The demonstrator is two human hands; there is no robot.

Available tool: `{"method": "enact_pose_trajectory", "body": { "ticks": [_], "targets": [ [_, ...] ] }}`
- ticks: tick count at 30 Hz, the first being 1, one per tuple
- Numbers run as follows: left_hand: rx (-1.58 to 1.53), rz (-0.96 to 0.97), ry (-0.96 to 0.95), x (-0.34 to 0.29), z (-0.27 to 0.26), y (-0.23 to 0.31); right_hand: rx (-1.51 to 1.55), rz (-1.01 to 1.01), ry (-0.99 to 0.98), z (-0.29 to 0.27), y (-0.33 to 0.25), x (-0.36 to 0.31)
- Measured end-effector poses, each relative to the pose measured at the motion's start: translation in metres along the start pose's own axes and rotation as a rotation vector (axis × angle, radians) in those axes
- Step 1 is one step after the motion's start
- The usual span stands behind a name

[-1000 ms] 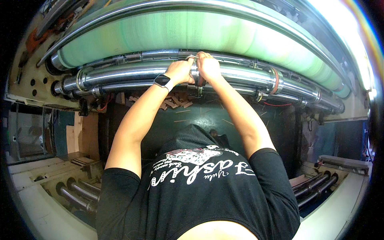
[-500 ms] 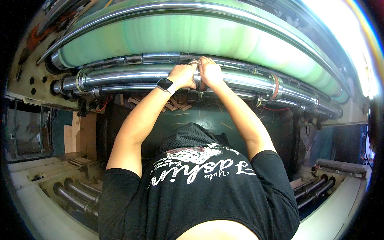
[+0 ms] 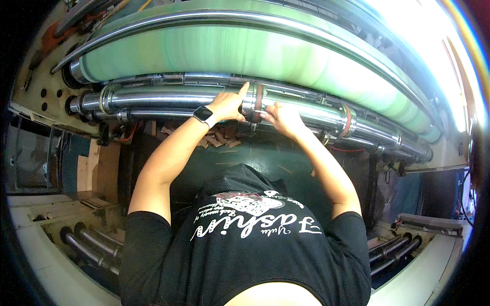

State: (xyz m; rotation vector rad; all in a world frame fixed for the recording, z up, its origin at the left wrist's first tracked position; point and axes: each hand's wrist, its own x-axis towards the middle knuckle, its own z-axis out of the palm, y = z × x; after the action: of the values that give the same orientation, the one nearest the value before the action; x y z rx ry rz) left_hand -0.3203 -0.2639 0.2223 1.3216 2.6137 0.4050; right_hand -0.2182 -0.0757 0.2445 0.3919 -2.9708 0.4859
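Observation:
My left hand (image 3: 229, 106) rests against the shiny metal shaft (image 3: 168, 97) beside a ring collar with a reddish-brown band (image 3: 259, 96). Its index finger stretches over the top and its thumb lies lower, spread apart. Just right of the collar, my right hand (image 3: 284, 119) is closed in a pinch on a thin, light-coloured metal rod (image 3: 261, 111) whose tip points left at the collar's lower front. The fingers hide most of the rod, so its exact kind is unclear.
Behind the shaft runs a wide green roller (image 3: 204, 51) with a chrome bar (image 3: 219, 16) along it. A second banded collar (image 3: 348, 121) sits farther right. Cardboard scraps (image 3: 222, 136) lie below the shaft. Pale machine frames (image 3: 43, 257) flank me.
My right hand has come away from the top of the collar, down and to the right, with the thin rod. The left hand stays at the collar, its index finger now stretched out.

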Motion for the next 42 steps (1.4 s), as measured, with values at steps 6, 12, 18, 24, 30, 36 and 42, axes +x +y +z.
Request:
{"method": "enact_pose_trajectory", "body": {
  "ticks": [6,12,18,24,30,36,42],
  "targets": [
    [-0.018,-0.002,-0.001,-0.012,-0.005,0.005,-0.130,-0.094,-0.008,0.017,0.003,-0.005],
    [-0.080,-0.083,0.068,-0.043,0.011,-0.005,-0.220,-0.091,-0.049,0.020,-0.015,0.000],
    [-0.255,-0.159,-0.004,-0.087,0.026,-0.024,-0.435,-0.201,-0.012,0.024,-0.020,0.012],
    [-0.319,-0.189,-0.023,-0.125,0.044,-0.046,-0.606,-0.308,-0.069,0.022,-0.026,0.031],
    [-0.350,-0.235,-0.136,-0.164,0.060,-0.081,-0.644,-0.189,-0.126,0.019,-0.043,0.040],
    [-0.357,-0.468,-0.342,-0.214,0.104,-0.133,-0.596,-0.171,-0.128,0.013,-0.047,0.027],
    [-0.399,-0.886,-0.685,-0.328,0.213,-0.247,-0.583,-0.155,-0.032,0.016,-0.056,0.029]
  ]
}}
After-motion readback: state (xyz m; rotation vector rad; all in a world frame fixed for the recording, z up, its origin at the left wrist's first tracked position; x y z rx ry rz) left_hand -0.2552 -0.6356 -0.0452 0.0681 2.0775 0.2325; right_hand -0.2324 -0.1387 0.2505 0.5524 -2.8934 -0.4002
